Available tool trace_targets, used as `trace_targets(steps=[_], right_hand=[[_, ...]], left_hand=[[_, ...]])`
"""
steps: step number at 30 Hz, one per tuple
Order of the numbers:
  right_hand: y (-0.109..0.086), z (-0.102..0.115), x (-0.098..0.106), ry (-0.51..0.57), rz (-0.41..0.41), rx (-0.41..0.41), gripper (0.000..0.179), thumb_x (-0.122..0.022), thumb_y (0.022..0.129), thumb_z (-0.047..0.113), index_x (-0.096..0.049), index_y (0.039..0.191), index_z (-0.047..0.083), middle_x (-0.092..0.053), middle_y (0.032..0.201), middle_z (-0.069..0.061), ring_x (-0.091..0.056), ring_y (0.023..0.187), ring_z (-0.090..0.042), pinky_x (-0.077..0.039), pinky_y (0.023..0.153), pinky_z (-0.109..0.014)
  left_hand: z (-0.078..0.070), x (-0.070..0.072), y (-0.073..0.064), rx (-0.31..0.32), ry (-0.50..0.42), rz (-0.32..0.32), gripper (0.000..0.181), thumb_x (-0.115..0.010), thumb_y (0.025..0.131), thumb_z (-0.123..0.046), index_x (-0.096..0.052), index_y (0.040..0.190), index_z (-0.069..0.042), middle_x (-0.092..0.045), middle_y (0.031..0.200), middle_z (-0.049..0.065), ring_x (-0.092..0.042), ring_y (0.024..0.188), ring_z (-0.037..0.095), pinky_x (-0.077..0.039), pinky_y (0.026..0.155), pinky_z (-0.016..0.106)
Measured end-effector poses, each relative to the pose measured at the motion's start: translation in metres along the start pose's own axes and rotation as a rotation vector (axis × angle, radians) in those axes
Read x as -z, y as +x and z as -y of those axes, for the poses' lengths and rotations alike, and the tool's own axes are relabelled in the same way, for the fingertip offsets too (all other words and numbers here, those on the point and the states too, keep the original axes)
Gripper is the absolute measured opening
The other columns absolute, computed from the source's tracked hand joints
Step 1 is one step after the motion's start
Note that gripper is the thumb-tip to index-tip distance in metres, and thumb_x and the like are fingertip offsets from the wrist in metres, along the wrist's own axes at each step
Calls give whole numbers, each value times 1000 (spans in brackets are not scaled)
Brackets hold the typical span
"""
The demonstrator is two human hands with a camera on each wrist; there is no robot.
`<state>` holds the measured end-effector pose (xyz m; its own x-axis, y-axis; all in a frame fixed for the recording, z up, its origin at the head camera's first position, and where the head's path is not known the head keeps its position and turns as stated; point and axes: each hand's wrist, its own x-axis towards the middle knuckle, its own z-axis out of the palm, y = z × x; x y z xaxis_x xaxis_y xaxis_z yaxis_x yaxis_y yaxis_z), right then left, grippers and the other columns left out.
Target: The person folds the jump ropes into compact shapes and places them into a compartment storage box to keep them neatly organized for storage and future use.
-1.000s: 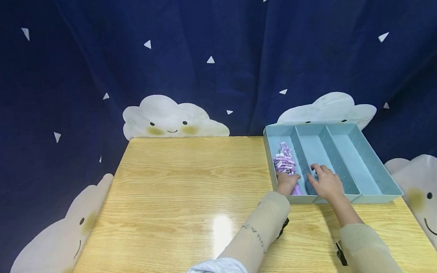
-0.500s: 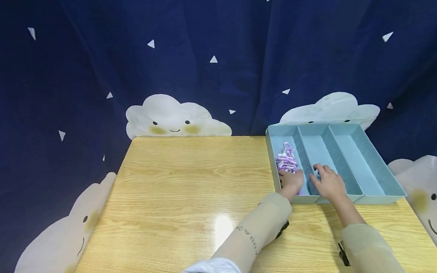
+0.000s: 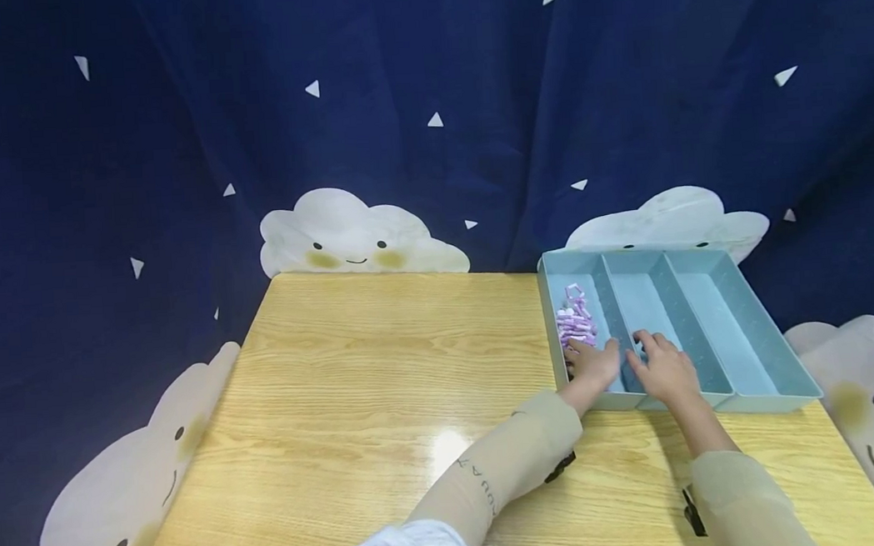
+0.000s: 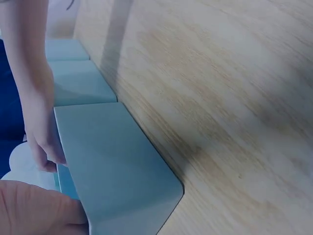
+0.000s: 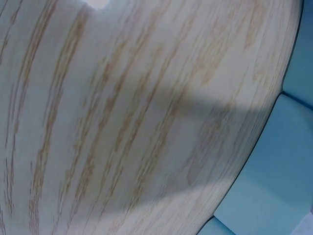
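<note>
A pile of small purple-and-white tube-like pieces lies in the left compartment of a pale blue three-part box. My left hand reaches over the front wall into that compartment. Its fingertips are right at the near side of the pile, with the thumb spread toward the divider. In the left wrist view, only the base of the left hand shows at the wall; its fingers are hidden. My right hand hovers loosely bent over the middle compartment, thumb and forefinger close to the left divider.
The box stands at the right back of a wooden table. Its middle and right compartments show bare floors. Behind the table hangs a dark blue curtain printed with clouds and triangles. The right wrist view shows mostly tabletop and box wall.
My left hand has shifted rightward and turned within the left compartment, covering a purple piece seen nearer the front earlier. The right hand stays over the middle compartment. The head view has swung slightly left.
</note>
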<state>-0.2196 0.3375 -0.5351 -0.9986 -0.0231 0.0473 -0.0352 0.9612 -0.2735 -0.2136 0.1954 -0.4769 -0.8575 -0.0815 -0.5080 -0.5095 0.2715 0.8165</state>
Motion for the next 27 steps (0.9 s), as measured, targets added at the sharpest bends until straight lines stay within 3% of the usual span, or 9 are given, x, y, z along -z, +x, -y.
trace_targets(steps=[7, 10, 15, 20, 24, 27], right_hand=[[2, -2, -3, -8, 4, -1, 42, -38, 95, 35, -42, 122, 2, -49, 111, -26, -49, 97, -45, -39, 74, -60], [3, -1, -2, -19, 5, 3, 44, -37, 96, 36, -42, 123, 2, -49, 112, -27, -48, 98, -45, -39, 75, -60], [2, 0, 0, -34, 8, 4, 44, -37, 96, 37, -41, 123, 2, -46, 115, -28, -46, 101, -48, -38, 78, -62], [1, 2, 2, -44, 18, -14, 42, -41, 94, 31, -41, 123, 2, -44, 116, -30, -44, 103, -49, -35, 80, -64], [1, 2, 4, -65, 29, -32, 42, -43, 93, 30, -41, 123, 2, -44, 116, -30, -43, 104, -49, -35, 80, -63], [1, 4, 7, -81, 43, -33, 41, -44, 92, 29, -42, 122, 2, -44, 114, -30, -44, 102, -49, -37, 78, -63]], left_hand=[[0, 7, -5, -69, 66, 67, 75, -48, 89, -44, -16, 145, -6, -15, 150, 13, -16, 136, 34, -22, 108, 47], [0, 13, -8, -150, 94, 88, 75, -48, 89, -47, -17, 145, -8, -15, 150, 11, -16, 136, 33, -22, 108, 47], [1, 27, -8, -328, 233, 101, 74, -43, 90, -51, -16, 145, -9, -16, 150, 10, -17, 137, 27, -21, 109, 44], [7, 46, -3, -528, 450, 44, 73, -38, 91, -54, -16, 146, -11, -17, 150, 7, -17, 137, 21, -21, 109, 43], [13, 64, 7, -700, 632, -47, 71, -39, 92, -51, -16, 145, -10, -18, 150, 9, -16, 137, 22, -20, 110, 43], [16, 80, 17, -788, 734, -113, 70, -39, 92, -50, -16, 145, -11, -18, 150, 10, -16, 137, 25, -19, 110, 45]])
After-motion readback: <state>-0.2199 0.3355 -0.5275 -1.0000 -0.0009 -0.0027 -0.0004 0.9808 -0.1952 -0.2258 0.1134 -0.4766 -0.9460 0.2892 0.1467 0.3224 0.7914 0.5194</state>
